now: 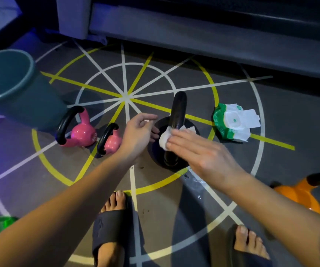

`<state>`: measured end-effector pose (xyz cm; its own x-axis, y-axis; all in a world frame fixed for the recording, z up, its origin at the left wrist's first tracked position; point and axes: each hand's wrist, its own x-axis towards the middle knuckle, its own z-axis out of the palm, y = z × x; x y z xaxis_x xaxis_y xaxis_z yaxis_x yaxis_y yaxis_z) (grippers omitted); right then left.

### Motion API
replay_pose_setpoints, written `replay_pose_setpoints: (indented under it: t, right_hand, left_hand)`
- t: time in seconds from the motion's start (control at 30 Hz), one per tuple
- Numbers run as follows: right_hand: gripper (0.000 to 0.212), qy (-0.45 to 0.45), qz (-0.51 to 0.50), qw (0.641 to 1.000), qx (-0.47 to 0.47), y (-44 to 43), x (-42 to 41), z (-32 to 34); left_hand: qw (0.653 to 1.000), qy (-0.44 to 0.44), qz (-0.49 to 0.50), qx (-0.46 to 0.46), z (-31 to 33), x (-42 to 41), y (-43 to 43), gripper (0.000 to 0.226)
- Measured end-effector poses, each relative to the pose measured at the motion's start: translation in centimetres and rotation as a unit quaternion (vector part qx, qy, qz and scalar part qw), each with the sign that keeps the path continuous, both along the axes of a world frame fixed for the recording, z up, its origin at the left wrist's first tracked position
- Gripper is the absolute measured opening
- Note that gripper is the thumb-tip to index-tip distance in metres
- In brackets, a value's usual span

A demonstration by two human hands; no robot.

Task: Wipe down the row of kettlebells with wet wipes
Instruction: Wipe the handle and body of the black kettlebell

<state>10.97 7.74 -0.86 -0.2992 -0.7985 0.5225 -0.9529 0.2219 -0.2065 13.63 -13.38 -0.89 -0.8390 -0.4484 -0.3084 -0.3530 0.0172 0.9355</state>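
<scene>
Pressing flat, the right hand (197,149) holds a white wet wipe (165,138) against the handle of the black kettlebell (178,110) with straight fingers. The left hand (138,135) hovers just beside it, fingers relaxed and holding nothing. That kettlebell stands upright on the floor (174,209), between the smaller pink kettlebell (112,142) and the opened wipes pack (232,122). It looks heavy, rigid and smooth, so it should stay put under rubbing. The handle is the natural place to steady or tilt it, though a damp handle may be slippery. The wipe is soft and limp and will probably bunch. A larger pink kettlebell (82,132) and an orange kettlebell (298,195) flank the row. The grey floor carries yellow and white lines, in dim bluish light, with a teal basin (30,74) nearby.
</scene>
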Motion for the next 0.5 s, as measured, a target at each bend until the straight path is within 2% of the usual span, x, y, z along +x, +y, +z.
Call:
replay_pose_setpoints:
  t: [0.1,0.23,0.33,0.5]
  right_hand:
    - [0.033,0.012,0.013,1.0,0.008,-0.5,1.3,-0.8]
    - [0.027,0.094,0.074,0.986,0.116,0.9,4.0,-4.9]
    - [0.021,0.16,0.053,0.97,0.177,1.7,3.4,-6.6]
    - [0.033,0.2,0.047,0.952,0.228,1.6,2.7,-7.9]
  left_hand:
    - [1.0,-0.004,-0.009,0.003,0.0,0.1,0.3,0.019]
    - [0.999,-0.01,-0.034,-0.005,-0.3,0.5,0.8,0.019]
    - [0.999,-0.009,-0.043,-0.003,-0.8,1.1,1.1,0.019]
    - [0.999,-0.008,-0.051,-0.011,-1.6,1.8,1.8,0.02]
